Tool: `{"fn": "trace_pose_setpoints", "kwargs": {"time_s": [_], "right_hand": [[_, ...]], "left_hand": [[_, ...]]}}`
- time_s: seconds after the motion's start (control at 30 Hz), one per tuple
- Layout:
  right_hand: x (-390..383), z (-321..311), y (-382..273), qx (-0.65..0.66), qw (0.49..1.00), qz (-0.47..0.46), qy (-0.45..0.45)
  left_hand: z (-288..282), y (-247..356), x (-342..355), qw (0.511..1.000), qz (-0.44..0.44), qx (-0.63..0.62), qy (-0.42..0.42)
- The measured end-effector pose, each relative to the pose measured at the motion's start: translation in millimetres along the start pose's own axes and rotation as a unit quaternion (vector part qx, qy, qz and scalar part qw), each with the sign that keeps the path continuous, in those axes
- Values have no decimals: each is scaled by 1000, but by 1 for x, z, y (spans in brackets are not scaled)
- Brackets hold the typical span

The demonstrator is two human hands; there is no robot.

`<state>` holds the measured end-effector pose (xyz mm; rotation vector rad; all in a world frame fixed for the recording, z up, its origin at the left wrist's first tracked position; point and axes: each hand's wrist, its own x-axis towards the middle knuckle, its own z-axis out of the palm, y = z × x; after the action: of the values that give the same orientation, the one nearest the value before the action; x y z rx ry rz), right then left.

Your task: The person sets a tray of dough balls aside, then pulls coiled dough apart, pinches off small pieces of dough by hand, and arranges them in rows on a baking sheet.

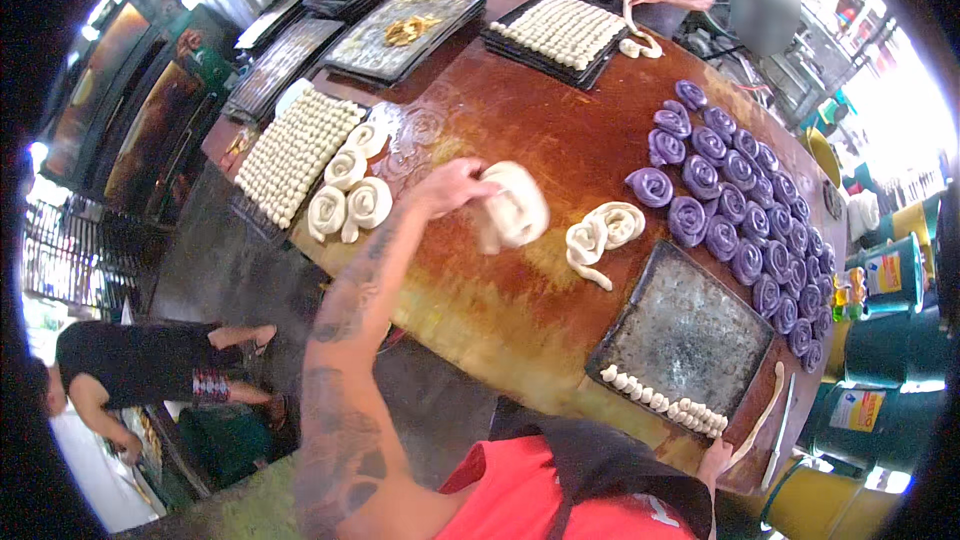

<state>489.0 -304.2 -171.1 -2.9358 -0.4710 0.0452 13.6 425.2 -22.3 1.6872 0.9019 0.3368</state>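
Note:
My left hand [455, 188], its arm stretched over the table, grips a white dough coil [517, 208] held above the surface and blurred by motion. My right hand [715, 462] is at the near right edge, closed at the lower end of a pale dough rope [765, 405]; its fingers are partly hidden. Beside it a dark metal tray [690, 315] carries two rows of small dough pieces [665, 403] along its near side. A pair of white coils with a loose tail [605, 230] lies on the wooden table [480, 300], right of the held coil.
Purple dough coils [735, 202] cover the right side. More white coils [348, 205] lie by a filled tray [300, 155] at left. Another filled tray [555, 30] and stacked trays [405, 35] stand farther back. A long thin tool [780, 430] lies near my right hand. Two other people are nearby.

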Motion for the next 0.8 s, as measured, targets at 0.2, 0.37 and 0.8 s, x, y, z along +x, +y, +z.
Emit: {"fn": "trace_pose_setpoints", "kwargs": {"time_s": [0.2,0.37,0.8], "right_hand": [[25,2,69,25,996,-51,-74],[1,1,-1,127,989,65,-44],[-4,-22,-21,53,986,154,-24]], "left_hand": [[-12,-43,0,928,-45,171,328],[-87,-144,-70,673,-365,255,591],[-86,-160,-46,561,-196,-498,631]]}}
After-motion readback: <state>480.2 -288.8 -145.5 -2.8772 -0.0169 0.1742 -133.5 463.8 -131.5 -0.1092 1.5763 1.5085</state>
